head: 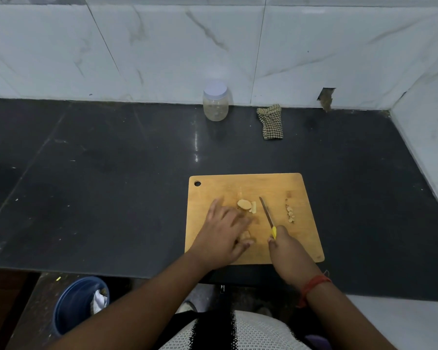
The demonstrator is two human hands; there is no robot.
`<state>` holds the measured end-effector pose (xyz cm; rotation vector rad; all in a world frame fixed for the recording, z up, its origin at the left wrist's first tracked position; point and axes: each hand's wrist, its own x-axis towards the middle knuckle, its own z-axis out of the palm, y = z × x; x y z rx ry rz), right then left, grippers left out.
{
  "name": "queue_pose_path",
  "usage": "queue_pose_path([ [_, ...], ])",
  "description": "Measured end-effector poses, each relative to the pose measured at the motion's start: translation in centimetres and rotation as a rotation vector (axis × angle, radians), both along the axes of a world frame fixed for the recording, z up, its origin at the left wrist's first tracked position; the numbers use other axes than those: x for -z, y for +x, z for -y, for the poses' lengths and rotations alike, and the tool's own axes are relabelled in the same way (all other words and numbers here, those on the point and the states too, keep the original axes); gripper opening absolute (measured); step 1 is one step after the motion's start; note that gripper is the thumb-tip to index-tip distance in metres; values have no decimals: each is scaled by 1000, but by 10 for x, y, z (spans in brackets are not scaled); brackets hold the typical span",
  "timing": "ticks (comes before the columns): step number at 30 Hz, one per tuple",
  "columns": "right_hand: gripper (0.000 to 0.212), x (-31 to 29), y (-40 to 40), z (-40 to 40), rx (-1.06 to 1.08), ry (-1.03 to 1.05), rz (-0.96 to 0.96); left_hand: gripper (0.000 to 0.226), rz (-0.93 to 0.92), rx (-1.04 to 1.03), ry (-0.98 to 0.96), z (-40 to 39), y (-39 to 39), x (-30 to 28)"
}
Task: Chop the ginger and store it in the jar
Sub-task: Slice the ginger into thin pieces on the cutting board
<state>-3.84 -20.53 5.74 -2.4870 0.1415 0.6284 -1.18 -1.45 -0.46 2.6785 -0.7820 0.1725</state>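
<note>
On the wooden cutting board [253, 188], near the front edge of the dark bench [111, 173], both forearms reached in from below. The left hand [223, 233] lay palm down with its fingers spread and fairly straight, its fingertips resting on the board beside a small ginger piece [245, 235]. A larger ginger chunk [244, 204] sat just beyond that hand, with a cut slice against its right side. The right hand [287, 248] was curled around the yellow handle of a knife [268, 215], whose blade pointed away over the board. Chopped ginger bits [290, 214] formed a short row to the blade's right. At the back, against the tiled wall, stood the lidded jar [215, 102], well apart from the board, with a checked cloth [271, 122] nearby.
</note>
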Motion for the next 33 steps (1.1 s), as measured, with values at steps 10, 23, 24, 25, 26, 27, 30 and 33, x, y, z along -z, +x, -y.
queue_pose_path([
  [10, 13, 2, 4, -3, -3, -49, -11, 30, 87, -83, 161, -27, -3, 11],
  [23, 15, -10, 11, 4, 140, 83, 28, 42, -92, -7, 267, 33, 53, -32],
  [24, 14, -10, 10, 5, 148, 90, 26, 39, -89, 0, 307, 39, 57, -34],
  [25, 14, -11, 8, 7, 153, 94, 24, 36, -86, 2, 341, 42, 60, -34],
  [26, 14, -11, 7, 9, 160, 95, 21, 34, -82, 3, 370, 44, 63, -34],
  [27, 14, -10, 6, 10, 165, 97, 20, 32, -76, 3, 389, 42, 65, -33],
  [30, 16, -7, 1, 14, 174, 110, 18, 30, -51, 9, 399, 30, 73, -28],
  [33, 14, -4, -2, 15, 163, 118, 12, 28, -52, -37, 403, 12, 81, -24],
])
